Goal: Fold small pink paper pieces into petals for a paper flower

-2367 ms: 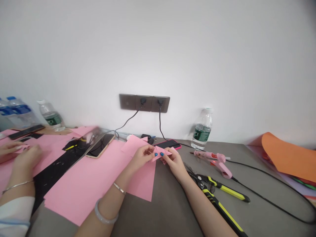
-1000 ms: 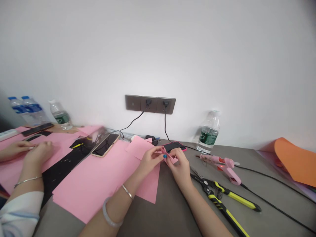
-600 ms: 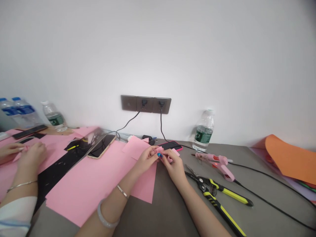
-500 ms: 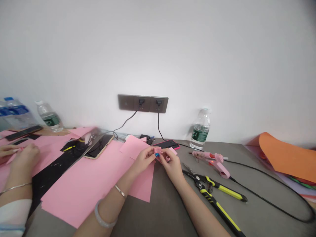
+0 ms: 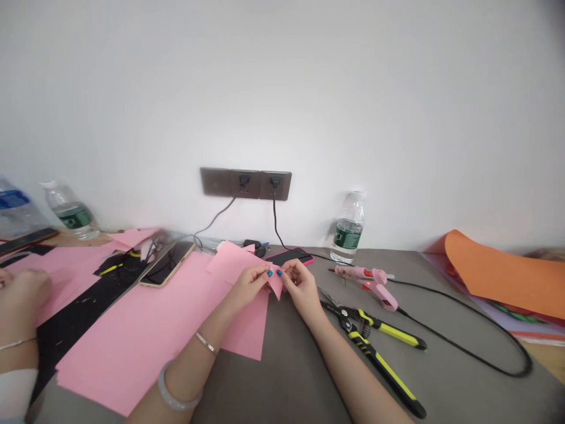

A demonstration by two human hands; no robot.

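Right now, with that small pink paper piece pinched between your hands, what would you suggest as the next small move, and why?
I would probably firm the pinch along its top: the small pink paper piece is held only there, between the left hand and the right hand, while its pointed lower end hangs free.

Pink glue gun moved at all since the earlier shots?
No. The pink glue gun keeps the same place against the water bottle, just in front and to its right; only the camera view has shifted.
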